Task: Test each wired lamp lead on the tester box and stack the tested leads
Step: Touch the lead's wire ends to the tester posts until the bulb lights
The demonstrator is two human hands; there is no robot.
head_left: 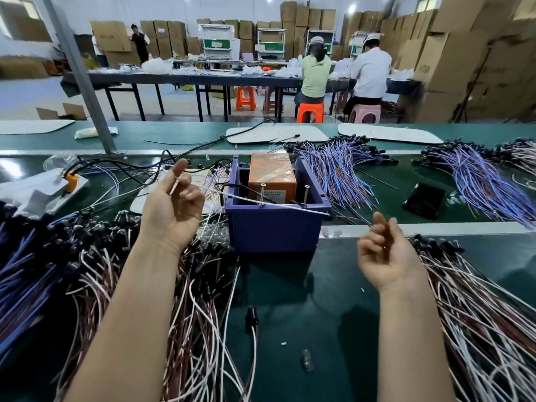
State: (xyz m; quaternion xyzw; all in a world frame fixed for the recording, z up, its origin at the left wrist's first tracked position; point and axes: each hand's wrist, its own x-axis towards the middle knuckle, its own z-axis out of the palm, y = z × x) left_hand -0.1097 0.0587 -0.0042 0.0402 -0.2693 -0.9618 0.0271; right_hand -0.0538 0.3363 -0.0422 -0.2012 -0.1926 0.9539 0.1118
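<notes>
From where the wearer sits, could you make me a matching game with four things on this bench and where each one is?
Things:
1. orange tester unit
2. black phone
3. orange plug
4. single loose lead

Places:
A. lying flat, right of the blue bin
B. far left, by the white power strip
C. inside the blue bin
D. on the green mat between the forearms

Pairs: 1-C, 2-A, 3-B, 4-D
</notes>
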